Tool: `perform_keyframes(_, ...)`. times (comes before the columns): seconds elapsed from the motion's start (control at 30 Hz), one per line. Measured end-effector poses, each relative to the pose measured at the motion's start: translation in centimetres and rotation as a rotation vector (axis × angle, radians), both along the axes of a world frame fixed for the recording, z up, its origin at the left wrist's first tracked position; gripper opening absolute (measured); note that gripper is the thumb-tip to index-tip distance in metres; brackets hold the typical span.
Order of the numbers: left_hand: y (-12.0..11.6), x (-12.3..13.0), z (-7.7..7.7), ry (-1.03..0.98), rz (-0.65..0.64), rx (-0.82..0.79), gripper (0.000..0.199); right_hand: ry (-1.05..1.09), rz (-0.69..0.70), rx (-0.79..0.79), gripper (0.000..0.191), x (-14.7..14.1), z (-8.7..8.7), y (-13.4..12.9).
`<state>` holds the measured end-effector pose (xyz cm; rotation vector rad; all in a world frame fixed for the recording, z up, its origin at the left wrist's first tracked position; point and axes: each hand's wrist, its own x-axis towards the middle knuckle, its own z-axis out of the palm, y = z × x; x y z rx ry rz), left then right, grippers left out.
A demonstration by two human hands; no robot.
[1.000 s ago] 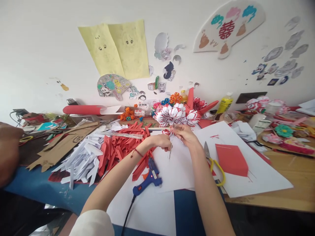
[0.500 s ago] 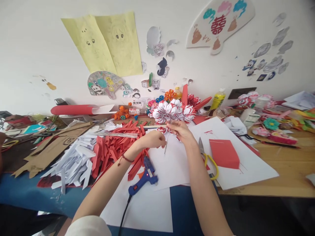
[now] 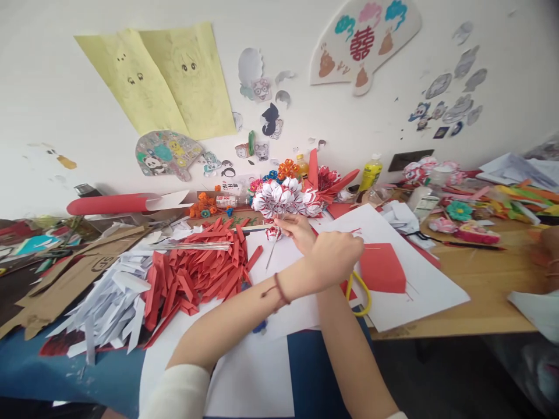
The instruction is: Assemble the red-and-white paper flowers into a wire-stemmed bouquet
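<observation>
My right hand (image 3: 297,231) pinches thin wire stems just below a bunch of white and red paper flowers (image 3: 283,198). A small red and white flower (image 3: 273,233) is beside its fingertips, and a wire end points down over white paper. My left hand (image 3: 338,256) is closed and crosses over my right forearm, above the white sheet near a red paper piece (image 3: 382,267); what its fingers hold, if anything, is hidden. Yellow-handled scissors (image 3: 368,299) lie partly behind my left hand. A blue glue gun (image 3: 259,327) is mostly covered by my left forearm.
Red folded strips (image 3: 205,265) and white strips (image 3: 109,297) are heaped at the left, with thin wires (image 3: 196,246) on top. Cardboard (image 3: 74,279) lies farther left. A yellow bottle (image 3: 371,173) stands by the wall. Another person's arm (image 3: 548,250) shows at the right edge.
My left hand has swung right, from beside the stems to across my right forearm. My right hand stays at the stems. The view has turned slightly right, and another person's arm now shows.
</observation>
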<state>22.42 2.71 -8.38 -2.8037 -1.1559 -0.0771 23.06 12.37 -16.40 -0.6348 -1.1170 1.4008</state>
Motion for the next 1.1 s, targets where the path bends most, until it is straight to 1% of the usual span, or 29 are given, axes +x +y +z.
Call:
perform_keyframes(0.03,1.2,2.0,-1.0,0.01,-0.118,-0.033,0.024,0.02,0.0,0.011,0.034,-0.1,-0.1,0.0)
perform_keyframes(0.1,3.7,5.5,-2.9,0.021,-0.12,-0.059,0.024,0.05,0.014,0.023,0.035,-0.2,-0.2,0.0)
perform_keyframes(0.17,5.9,7.9,-4.7,0.018,-0.066,-0.058,0.028,0.07,0.034,0.027,0.034,-0.1,-0.4,0.2)
perform_keyframes(0.23,7.6,9.3,-6.0,0.014,-0.001,-0.045,0.031,0.092,0.052,0.023,0.033,0.0,-0.5,0.4)
perform_keyframes(0.27,8.3,9.7,-6.5,0.023,0.025,-0.048,0.028,0.105,0.059,0.019,0.033,0.1,-0.5,0.5)
perform_keyframes(0.33,9.3,10.1,-7.3,0.047,0.059,-0.056,0.021,0.134,0.066,0.007,0.034,0.3,-0.6,0.8)
perform_keyframes(0.4,9.8,10.1,-7.6,0.061,0.064,-0.05,0.017,0.159,0.064,-0.004,0.036,0.4,-0.8,0.9)
perform_keyframes(0.47,9.8,9.7,-7.5,0.056,0.049,-0.028,0.017,0.172,0.062,-0.012,0.037,0.4,-0.8,1.0)
perform_keyframes(0.53,9.4,9.1,-6.9,0.037,0.023,0.004,0.018,0.173,0.068,-0.016,0.038,0.3,-0.8,1.0)
perform_keyframes(0.7,7.9,6.9,-4.2,-0.063,-0.034,0.152,0.025,0.153,0.087,-0.009,0.037,0.0,-0.8,1.1)
perform_keyframes(0.77,7.6,6.1,-3.3,-0.102,-0.034,0.197,0.026,0.144,0.081,-0.007,0.036,0.0,-0.9,1.2)
perform_keyframes(0.83,7.6,5.5,-2.7,-0.13,-0.008,0.212,0.026,0.132,0.075,-0.005,0.034,0.0,-1.2,1.5)
perform_keyframes(0.93,7.9,4.7,-2.7,-0.154,0.059,0.189,0.024,0.106,0.073,-0.002,0.033,-0.1,-1.6,1.7)
perform_keyframes(1.1,8.3,3.6,-3.8,-0.147,0.118,0.119,0.025,0.072,0.056,0.012,0.032,-0.2,-2.0,1.9)
